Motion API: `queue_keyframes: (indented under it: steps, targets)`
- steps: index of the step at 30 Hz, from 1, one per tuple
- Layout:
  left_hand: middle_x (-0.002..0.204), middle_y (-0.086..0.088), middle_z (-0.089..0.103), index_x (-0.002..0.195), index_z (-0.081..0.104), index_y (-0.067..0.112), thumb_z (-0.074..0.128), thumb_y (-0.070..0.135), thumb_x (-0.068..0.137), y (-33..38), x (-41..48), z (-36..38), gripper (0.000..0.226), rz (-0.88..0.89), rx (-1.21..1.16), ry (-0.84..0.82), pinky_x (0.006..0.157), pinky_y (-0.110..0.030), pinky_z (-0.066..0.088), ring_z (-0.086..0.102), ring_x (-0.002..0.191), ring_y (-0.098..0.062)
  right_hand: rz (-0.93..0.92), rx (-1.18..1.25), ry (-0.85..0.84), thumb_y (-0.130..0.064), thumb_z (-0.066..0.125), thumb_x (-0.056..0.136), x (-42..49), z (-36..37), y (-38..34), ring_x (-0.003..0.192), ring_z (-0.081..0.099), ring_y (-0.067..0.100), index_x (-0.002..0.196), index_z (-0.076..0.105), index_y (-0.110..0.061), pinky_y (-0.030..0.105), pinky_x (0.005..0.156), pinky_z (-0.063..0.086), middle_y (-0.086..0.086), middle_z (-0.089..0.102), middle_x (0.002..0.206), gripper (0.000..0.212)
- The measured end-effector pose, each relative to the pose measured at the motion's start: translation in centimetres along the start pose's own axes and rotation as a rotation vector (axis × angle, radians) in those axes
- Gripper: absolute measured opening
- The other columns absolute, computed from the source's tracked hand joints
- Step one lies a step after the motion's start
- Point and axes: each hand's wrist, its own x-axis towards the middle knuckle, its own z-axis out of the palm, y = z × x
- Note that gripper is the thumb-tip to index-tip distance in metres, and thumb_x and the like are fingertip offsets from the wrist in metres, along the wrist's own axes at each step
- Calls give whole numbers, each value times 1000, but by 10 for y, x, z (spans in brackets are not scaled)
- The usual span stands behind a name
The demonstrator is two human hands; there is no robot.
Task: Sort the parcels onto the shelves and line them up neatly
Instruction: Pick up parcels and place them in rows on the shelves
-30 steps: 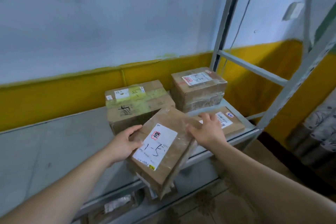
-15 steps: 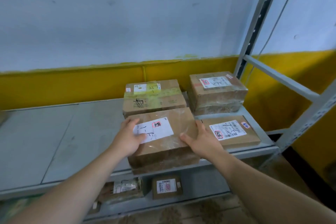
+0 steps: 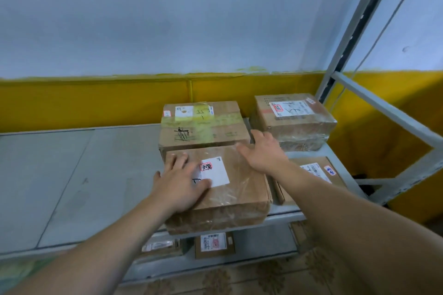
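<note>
Head view: left hand (image 3: 182, 182) flat, fingers spread, pressing on front parcel (image 3: 239, 189) over its label. Right hand (image 3: 266, 153) flat on its far right corner. Parcel sits at front edge of shelf (image 3: 72, 175), touching taped box (image 3: 203, 127) behind. Flat parcel (image 3: 316, 172) just right; wrapped box (image 3: 294, 120) back right. Small parcel (image 3: 213, 244) on lower shelf (image 3: 263, 246).

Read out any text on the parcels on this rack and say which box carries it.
Nothing reads cleanly enough to quote.
Front brown cardboard parcel: white label, red stamp blurred; handwriting mostly under the left hand.
Yellow-taped brown cardboard box: black handwritten marks, illegible.
Plastic-wrapped brown box: label print and red stamp blurred.
Flat brown parcel: label and sticker too small.
Small brown box lower down: label blurred.
</note>
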Motion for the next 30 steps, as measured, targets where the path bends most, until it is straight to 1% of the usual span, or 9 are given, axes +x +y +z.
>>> queue_keyframes:
  steps: [2,5,7,10,13,16,20,25,30]
  targets:
    - [156,8,15,142,25,41,33,75,78,3,2,-1,73,-8,-19,27,111,-59,21,5,144,-20,-60,-60,-24,-59,45,93,18,0,-11,140,28,34,152,26,-21,51,112,31,12,32,151,72]
    - [162,7,-4,148,6,44,29,76,81,4,1,9,78,-33,-4,37,114,-57,10,-12,147,-19,-155,-168,-81,-60,44,95,49,5,-23,146,18,35,155,22,-20,50,116,24,12,23,159,76]
    - [162,7,-10,150,-1,43,24,78,80,4,2,11,82,-50,12,32,115,-56,7,-17,147,-19,-205,-227,-125,-62,45,94,69,8,-29,148,14,35,156,20,-24,51,117,22,11,18,162,76]
    - [162,9,-11,150,-2,43,19,79,77,5,2,11,84,-63,21,32,116,-51,8,-19,146,-15,-274,-344,-188,-67,46,90,93,16,-33,149,8,35,156,18,-33,57,118,17,9,9,165,80]
    - [161,10,-13,150,-2,43,21,79,78,6,-1,11,83,-77,32,22,116,-49,9,-21,145,-12,-325,-347,-279,-74,50,84,108,26,-33,150,-2,37,156,15,-37,63,117,11,6,-1,166,88]
    - [161,12,-12,150,0,44,21,79,76,7,-2,9,85,-96,22,23,116,-47,11,-22,144,-9,-337,-368,-357,-79,51,80,119,36,-30,150,-9,37,156,12,-39,64,117,7,5,-6,166,94]
    - [161,13,-13,149,0,46,21,81,74,7,-3,9,85,-106,13,17,117,-47,11,-23,144,-8,-373,-421,-345,-78,49,83,134,39,-25,150,-12,36,155,7,-42,64,117,7,3,-11,166,91]
    - [160,16,-12,149,1,47,23,81,74,6,-2,9,85,-111,3,25,116,-47,12,-23,144,-6,-374,-410,-338,-79,43,84,144,42,-20,149,-16,34,155,4,-44,65,117,4,0,-14,165,88]
    - [160,16,-13,149,-2,48,22,83,74,5,-2,10,85,-121,5,10,115,-50,12,-23,144,-8,-385,-390,-334,-79,41,86,142,34,-22,151,-11,33,156,8,-41,62,117,3,3,-8,166,86]
